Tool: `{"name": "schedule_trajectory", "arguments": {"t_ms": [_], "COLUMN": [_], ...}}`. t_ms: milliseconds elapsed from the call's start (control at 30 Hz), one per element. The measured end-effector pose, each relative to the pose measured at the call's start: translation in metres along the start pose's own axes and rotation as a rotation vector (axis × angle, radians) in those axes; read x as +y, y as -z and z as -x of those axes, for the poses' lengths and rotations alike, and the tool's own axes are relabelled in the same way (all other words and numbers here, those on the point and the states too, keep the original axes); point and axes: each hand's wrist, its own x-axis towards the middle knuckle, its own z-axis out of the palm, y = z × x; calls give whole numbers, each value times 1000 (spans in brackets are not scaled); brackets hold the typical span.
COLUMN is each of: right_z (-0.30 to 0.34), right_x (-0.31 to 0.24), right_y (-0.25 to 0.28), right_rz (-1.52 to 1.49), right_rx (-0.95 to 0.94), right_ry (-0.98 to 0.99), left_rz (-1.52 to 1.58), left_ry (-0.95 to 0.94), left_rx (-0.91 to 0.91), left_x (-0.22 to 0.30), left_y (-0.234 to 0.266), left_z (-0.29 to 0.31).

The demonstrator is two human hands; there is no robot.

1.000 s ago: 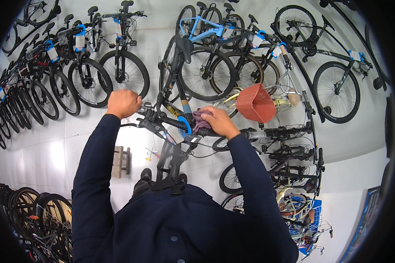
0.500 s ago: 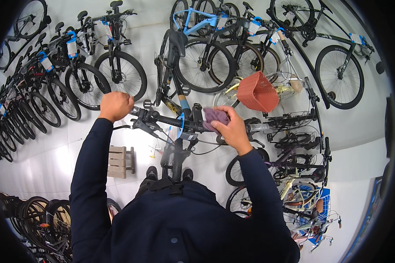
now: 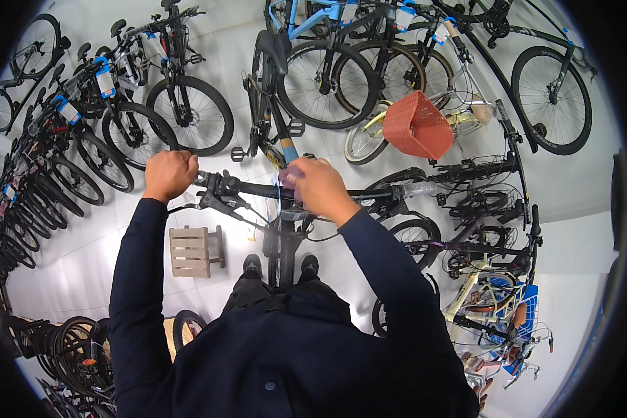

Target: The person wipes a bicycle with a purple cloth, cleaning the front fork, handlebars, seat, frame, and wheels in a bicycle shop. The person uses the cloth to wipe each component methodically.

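Note:
A black bicycle stands in front of me, its front wheel [image 3: 280, 258] between my feet and its saddle [image 3: 274, 50] at the far end. My left hand [image 3: 171, 174] is closed round the left end of its handlebar [image 3: 256, 189], beside the brake lever. In my right hand [image 3: 322, 189] is a crumpled purple cloth [image 3: 290, 177], held against the middle of the bar near the stem. The hand hides most of the cloth and part of the stem. Clear wrap covers the right grip [image 3: 418, 189].
A slatted wooden stool [image 3: 190, 252] stands on the tiled floor left of the front wheel. Rows of bicycles line the left, far and right sides. A red-brown basket [image 3: 418, 125] sits on a cream bicycle at the far right. More wheels [image 3: 75, 345] crowd the lower left.
My right hand has moved left along the handlebar with the cloth, from right of the stem to the middle. My left hand stays on its grip. The whole view has shifted slightly.

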Motion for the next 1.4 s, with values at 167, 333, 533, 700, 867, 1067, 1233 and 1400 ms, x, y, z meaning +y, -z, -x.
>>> {"name": "schedule_trajectory", "arguments": {"t_ms": [167,333,533,700,867,1067,1233,1400], "right_z": [-4,18,7,0,3,10,13,25], "right_x": [32,25,1,0,32,43,26,7], "right_y": [32,26,13,11,1,-12,10,22], "right_rz": [-949,-376,-225,-514,-1210,-1340,-1156,-524], "right_rx": [122,-216,-260,-114,238,349,167,142], "right_ry": [-553,41,-2,-304,-474,-487,-504,80], "left_rz": [-7,32,34,36,53,74,81,79], "left_ry": [-28,-5,-7,-12,-46,-74,-79,-73], "left_rx": [7,16,26,48,56,62,45,35], "left_x": [-4,-5,-2,0,-1,-2,-2,-2], "left_y": [-1,-3,-1,0,1,2,3,4], "left_z": [1,3,2,3,5,6,4,3]}}
